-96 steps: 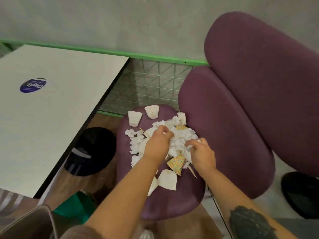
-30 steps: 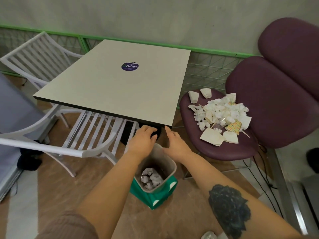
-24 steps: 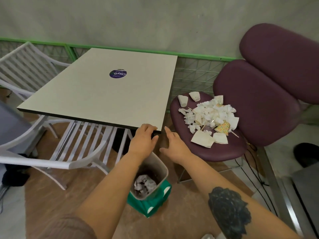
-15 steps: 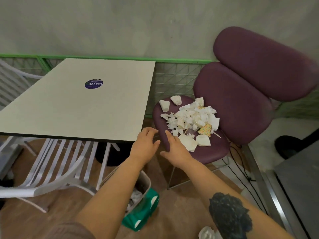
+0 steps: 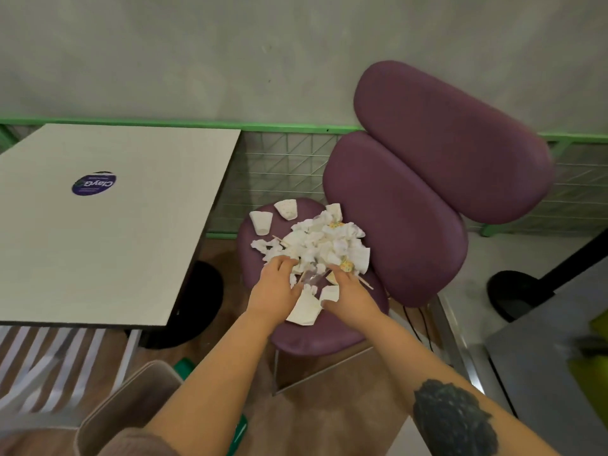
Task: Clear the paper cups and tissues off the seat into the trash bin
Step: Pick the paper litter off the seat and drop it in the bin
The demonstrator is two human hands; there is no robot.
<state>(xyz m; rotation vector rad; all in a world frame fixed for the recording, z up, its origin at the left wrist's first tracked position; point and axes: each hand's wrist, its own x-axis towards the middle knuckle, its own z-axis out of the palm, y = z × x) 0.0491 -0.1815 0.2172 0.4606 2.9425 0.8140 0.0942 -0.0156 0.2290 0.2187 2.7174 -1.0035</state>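
Heap of crumpled tissues (image 5: 320,240) and flattened paper cups (image 5: 306,307) on the purple seat (image 5: 316,334), long axis running front to back. Two cups (image 5: 261,222) at the seat's far-left rim, mouths toward the front. Both hands, left (image 5: 274,291) and right (image 5: 348,294), at the heap's near edge, fingers curled into the paper. Trash bin (image 5: 128,403) on the floor, left of the seat.

Soft even light, blurred edges.

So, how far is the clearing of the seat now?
Little looks done: the purple seat holds a big heap of tissues and two paper cups at its far edge. In hand: the left hand and right hand are at the heap's near edge, over flattened cups; a grip is unclear. The trash bin waits bottom left.
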